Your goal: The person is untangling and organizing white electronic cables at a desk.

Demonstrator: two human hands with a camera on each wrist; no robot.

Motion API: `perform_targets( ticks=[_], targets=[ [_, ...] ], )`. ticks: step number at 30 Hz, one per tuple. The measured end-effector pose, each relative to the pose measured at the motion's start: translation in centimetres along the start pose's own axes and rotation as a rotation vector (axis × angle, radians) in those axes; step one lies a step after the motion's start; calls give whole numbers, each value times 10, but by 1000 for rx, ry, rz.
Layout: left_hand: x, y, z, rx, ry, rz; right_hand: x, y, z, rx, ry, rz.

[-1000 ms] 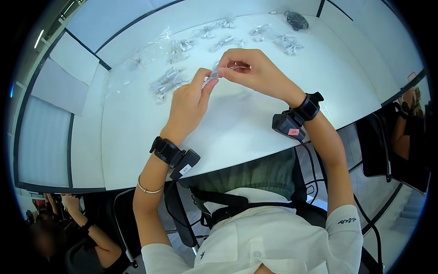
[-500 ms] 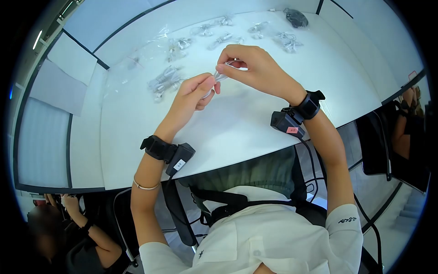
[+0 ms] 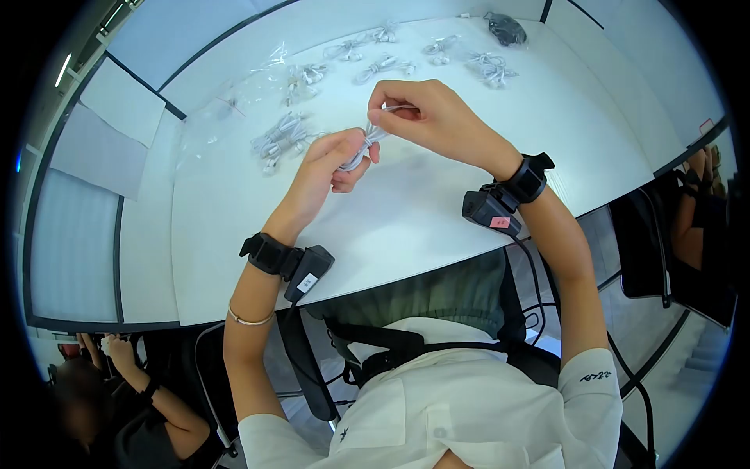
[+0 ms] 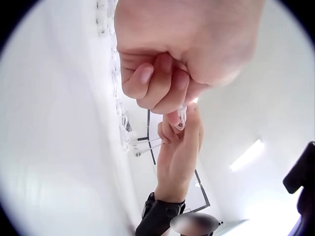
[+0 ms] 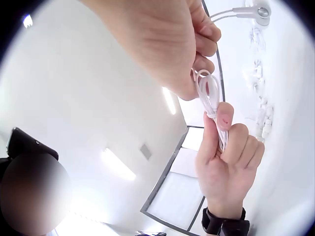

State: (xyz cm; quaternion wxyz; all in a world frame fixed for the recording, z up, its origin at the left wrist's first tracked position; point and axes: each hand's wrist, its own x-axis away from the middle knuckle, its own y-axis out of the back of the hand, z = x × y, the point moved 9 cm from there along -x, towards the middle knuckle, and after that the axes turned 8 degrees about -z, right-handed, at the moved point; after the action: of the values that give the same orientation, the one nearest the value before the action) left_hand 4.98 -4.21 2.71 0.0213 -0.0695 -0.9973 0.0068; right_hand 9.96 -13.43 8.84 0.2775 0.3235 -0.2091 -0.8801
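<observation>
A pair of white wired earphones (image 5: pixel 210 98) is held between both hands, its cable folded into a narrow looped bundle with a wrap round the middle. My left hand (image 3: pixel 324 160) grips the lower part of the bundle, thumb over curled fingers. At the upper end, my right hand (image 3: pixel 430 117) pinches the cable loops between thumb and fingers. Past the right fingers, the earbuds (image 5: pixel 257 13) stick out on two short strands in the right wrist view. Both hands are raised above the white table (image 3: pixel 406 227).
Several bundled white earphones (image 3: pixel 281 139) lie in a heap left of the hands. More white cable bundles (image 3: pixel 491 70) are spread across the back. Clear plastic bags (image 3: pixel 226 109) lie at the left, and a dark bundle (image 3: pixel 506 30) sits at the back right.
My left hand has turned over and dropped slightly, so more of the cable bundle shows at its fingers. My right hand keeps its pinch and has shifted a little.
</observation>
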Motion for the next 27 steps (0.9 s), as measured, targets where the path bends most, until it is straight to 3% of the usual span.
perform_targets(
  ticks=[9,15,21,24,27],
  targets=[
    [4,-6,4,-211,59,18,1,-9,-4,27,59,53],
    [7,-8,6,-101,70,123,4,-20,-27,-258,-177,290],
    [1,12,-3,140,-59,-58,0,-17,-28,-220,-67,234],
    [-3,26,-7,234,-144,-179,3,-20,-13,-227,-13,304],
    [-2,30,-8,153,-160,-271,12,-29,-5,-294,-152,414]
  ],
)
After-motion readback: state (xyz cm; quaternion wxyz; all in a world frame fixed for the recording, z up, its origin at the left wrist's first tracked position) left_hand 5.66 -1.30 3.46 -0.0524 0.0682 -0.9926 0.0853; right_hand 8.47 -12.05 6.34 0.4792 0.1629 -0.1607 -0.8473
